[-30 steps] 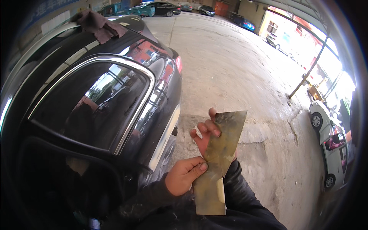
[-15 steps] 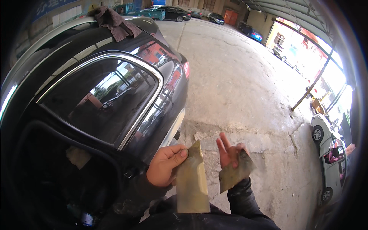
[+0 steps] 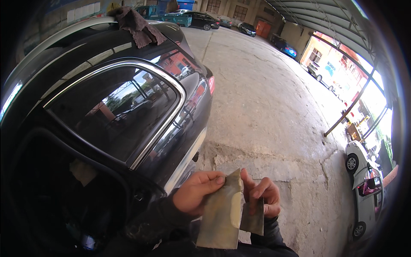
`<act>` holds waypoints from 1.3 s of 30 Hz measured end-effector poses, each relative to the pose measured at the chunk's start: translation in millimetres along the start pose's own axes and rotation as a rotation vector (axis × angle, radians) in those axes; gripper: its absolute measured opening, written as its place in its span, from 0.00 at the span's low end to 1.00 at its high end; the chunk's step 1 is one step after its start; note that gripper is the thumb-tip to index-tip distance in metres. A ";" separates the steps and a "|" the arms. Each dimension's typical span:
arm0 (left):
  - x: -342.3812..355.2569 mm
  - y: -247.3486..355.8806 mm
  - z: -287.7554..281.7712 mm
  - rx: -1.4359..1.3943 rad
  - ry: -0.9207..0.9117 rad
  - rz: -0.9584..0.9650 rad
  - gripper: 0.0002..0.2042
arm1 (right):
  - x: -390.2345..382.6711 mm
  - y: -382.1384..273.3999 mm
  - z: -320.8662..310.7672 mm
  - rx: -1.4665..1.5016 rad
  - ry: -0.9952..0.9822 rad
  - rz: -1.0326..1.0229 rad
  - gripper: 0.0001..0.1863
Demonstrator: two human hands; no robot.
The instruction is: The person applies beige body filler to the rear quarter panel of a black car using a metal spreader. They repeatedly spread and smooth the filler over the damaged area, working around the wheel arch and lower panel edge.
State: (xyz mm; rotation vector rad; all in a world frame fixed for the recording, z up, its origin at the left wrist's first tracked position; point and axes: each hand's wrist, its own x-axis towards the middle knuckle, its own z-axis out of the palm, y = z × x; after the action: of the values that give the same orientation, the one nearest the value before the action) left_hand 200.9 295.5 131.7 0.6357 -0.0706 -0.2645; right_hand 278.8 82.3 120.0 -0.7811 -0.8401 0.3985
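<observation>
Beside the black car (image 3: 195, 109), left grip (image 3: 196, 192) tight on larger plate (image 3: 218, 220), right grip (image 3: 269, 195) on smaller plate (image 3: 253, 222); wall panels (image 3: 83, 12) unreadable

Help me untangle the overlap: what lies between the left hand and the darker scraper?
In the head view, the pale-edged scraper lies between the left hand and the darker scraper.

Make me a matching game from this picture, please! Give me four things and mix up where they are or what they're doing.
Things:
1. left hand
2. right hand
3. purple-brown cloth
4. orange-red door

Places and states:
A. draped at the top of the nearby dark car
B. holding the darker sheet
C. far off, near the picture's top
D. holding the tan sheet with a cream patch on its edge

Right pairs: 1-D, 2-B, 3-A, 4-C
</observation>
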 end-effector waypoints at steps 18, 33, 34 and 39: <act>8.3 -23.4 7.2 0.800 0.184 0.234 0.12 | 58.2 80.1 -13.2 0.400 0.076 -0.067 0.30; -0.6 -31.9 -52.8 0.709 0.425 0.317 0.10 | -4.3 62.6 6.3 -0.593 0.806 -0.218 0.09; -2.0 -26.8 -51.9 0.750 0.450 0.327 0.11 | -14.1 65.6 13.4 -0.558 0.750 -0.160 0.09; -13.3 1.5 -46.1 0.392 0.448 0.484 0.12 | -43.3 85.2 5.4 -0.599 0.498 0.191 0.07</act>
State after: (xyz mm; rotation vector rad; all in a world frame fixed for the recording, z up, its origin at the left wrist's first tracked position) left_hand 195.2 326.7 95.8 1.0293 0.1579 0.3722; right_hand 246.3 115.1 36.2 -1.4538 -0.4068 0.0986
